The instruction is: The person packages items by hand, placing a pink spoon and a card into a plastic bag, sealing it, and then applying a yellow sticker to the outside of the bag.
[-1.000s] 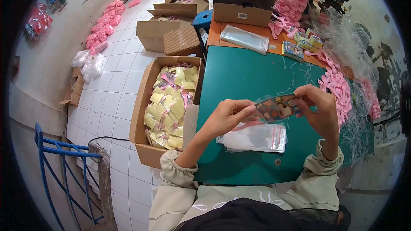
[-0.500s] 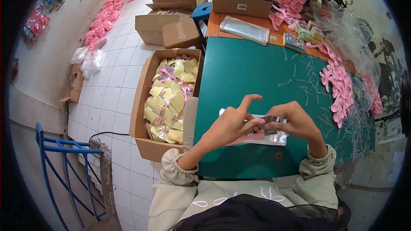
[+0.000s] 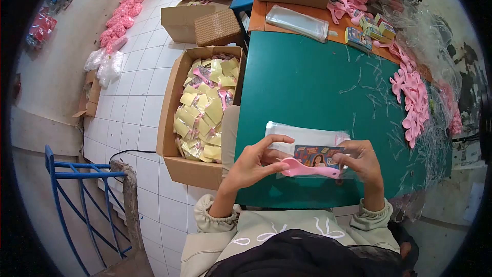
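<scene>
A pink plastic spoon (image 3: 310,170) and a dark printed card (image 3: 319,156) lie together in front of me, with clear plastic around them. My left hand (image 3: 258,163) has its thumb against the spoon's bowl end, its other fingers curled behind. At the card's right end, my right hand (image 3: 363,163) pinches the card and the plastic near the spoon's handle tip. Just beyond both hands, a stack of clear plastic bags (image 3: 300,132) rests on the green tabletop (image 3: 297,87).
Loose pink spoons (image 3: 412,100) and plastic scraps line the table's right side. Small card packs (image 3: 357,38) and more clear bags (image 3: 297,22) sit at the back. On my left stands a carton (image 3: 169,138) full of packed pieces with yellow cards. A blue metal rail (image 3: 77,177) is further left.
The spoon and card now show flat between my hands, where they were mostly hidden before. My hands have moved slightly apart and lower. The view has shifted a little.
</scene>
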Demonstrator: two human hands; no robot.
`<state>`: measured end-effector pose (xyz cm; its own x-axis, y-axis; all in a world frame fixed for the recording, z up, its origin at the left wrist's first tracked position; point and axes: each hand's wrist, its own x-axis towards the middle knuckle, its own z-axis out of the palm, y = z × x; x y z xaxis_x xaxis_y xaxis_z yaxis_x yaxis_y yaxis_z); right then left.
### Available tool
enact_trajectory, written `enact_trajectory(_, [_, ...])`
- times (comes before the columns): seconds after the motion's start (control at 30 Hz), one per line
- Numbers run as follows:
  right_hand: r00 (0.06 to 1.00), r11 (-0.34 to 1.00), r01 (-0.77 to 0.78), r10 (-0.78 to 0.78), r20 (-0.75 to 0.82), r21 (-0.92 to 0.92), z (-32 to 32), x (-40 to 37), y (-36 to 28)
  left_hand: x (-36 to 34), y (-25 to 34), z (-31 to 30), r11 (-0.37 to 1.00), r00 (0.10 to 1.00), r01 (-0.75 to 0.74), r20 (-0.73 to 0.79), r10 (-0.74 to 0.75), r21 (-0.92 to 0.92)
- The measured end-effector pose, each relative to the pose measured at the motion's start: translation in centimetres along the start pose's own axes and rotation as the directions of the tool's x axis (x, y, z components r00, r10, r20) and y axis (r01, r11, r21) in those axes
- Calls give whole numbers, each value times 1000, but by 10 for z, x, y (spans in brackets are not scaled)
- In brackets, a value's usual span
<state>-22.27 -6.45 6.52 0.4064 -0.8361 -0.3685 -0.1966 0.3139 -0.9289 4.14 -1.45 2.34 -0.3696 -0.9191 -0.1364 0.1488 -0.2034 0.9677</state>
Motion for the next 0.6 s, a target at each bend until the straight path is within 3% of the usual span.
enact_trajectory(0.1, [998, 998, 58, -58, -38, -12, -2, -1, 15, -1, -9, 5, 994, 1000, 6, 21, -3, -112])
enact_trajectory(0.17, [987, 989, 148, -149, -52, -22, -1, 0, 20, -1, -12, 8, 998, 1000, 14, 9, -13, -66])
enact_trajectory(0.4, [995, 989, 93, -86, 58, -116, -5, 3, 11, -3, -16, 5, 994, 999, 9, -30, -12, -109])
enact_trajectory(0.47, [990, 985, 138, -136, 27, -101, -5, 2, 12, -1, -17, 8, 994, 991, -55, -117, 65, 89])
enact_trajectory(0.53, [922, 860, 308, -375, -94, -407, 4, 3, 4, 0, -20, 15, 961, 959, -99, -233, 162, 259])
enact_trajectory(0.6, [825, 675, 365, -554, -114, -641, 17, 2, -6, 2, -24, 24, 903, 892, -123, -352, 282, 412])
